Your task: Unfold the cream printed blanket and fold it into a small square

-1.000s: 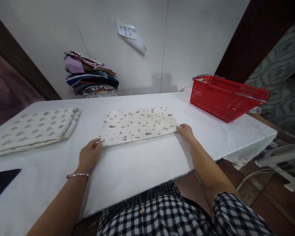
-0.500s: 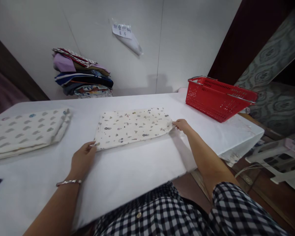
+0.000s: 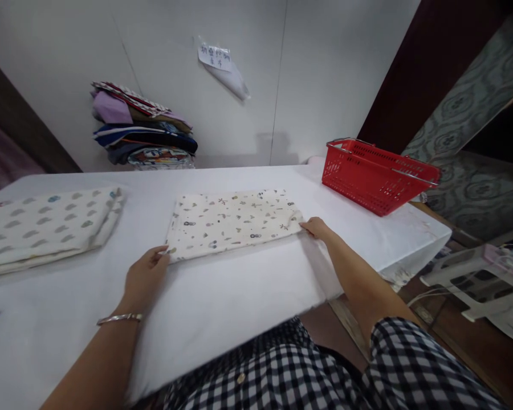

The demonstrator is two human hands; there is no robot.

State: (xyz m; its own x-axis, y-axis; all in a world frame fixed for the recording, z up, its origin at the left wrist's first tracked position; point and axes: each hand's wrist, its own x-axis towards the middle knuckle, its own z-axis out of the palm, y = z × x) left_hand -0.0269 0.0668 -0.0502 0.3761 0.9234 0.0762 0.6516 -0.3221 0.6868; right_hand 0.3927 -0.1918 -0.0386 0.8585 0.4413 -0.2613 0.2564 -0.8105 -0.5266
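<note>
A folded cream cloth with small grey and coloured prints lies flat on the white-covered table. My left hand, with a silver bangle on the wrist, pinches its near left corner. At the near right corner, my right hand has its fingers closed on the cloth, which wrinkles slightly there. To the left lies another folded cream cloth with grey cloud-like shapes; neither hand touches it.
A stack of folded fabrics stands at the back left against the wall. At the back right sits a red plastic basket with metal handles. A white plastic stool is beyond the table's right end. A paper sign hangs on the wall.
My right hand has moved slightly toward me with the cloth's near right corner. My left hand stays at its corner. The view has shifted a little.
</note>
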